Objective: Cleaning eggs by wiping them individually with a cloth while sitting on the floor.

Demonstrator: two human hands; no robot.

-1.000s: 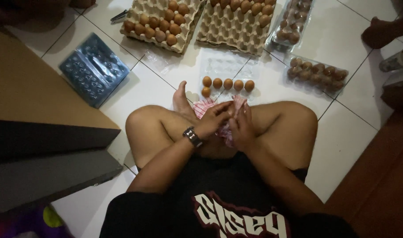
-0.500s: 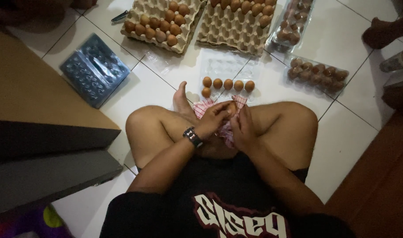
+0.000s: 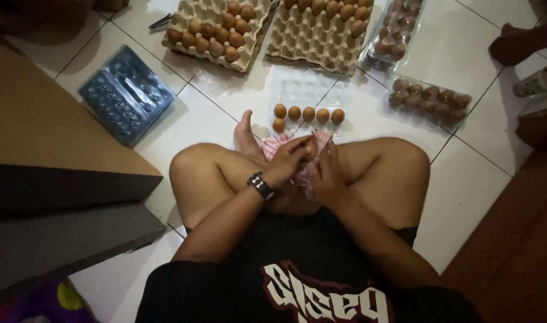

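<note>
I sit cross-legged on a white tiled floor. My left hand (image 3: 288,160), with a wristwatch on its wrist, and my right hand (image 3: 327,173) meet over my lap around a red-and-white checked cloth (image 3: 273,145). A brown egg (image 3: 310,149) shows between the fingers, wrapped partly in the cloth. Just beyond my foot lies a clear plastic egg tray (image 3: 303,90) with several brown eggs (image 3: 308,113) in its near row.
Two cardboard egg trays (image 3: 192,13), (image 3: 300,45) with brown eggs lie at the top. Closed clear packs of eggs (image 3: 430,98), (image 3: 396,36) sit to the right. A stack of empty plastic trays (image 3: 125,94) lies left, by a brown box (image 3: 28,125). Another person's foot (image 3: 518,42) is top right.
</note>
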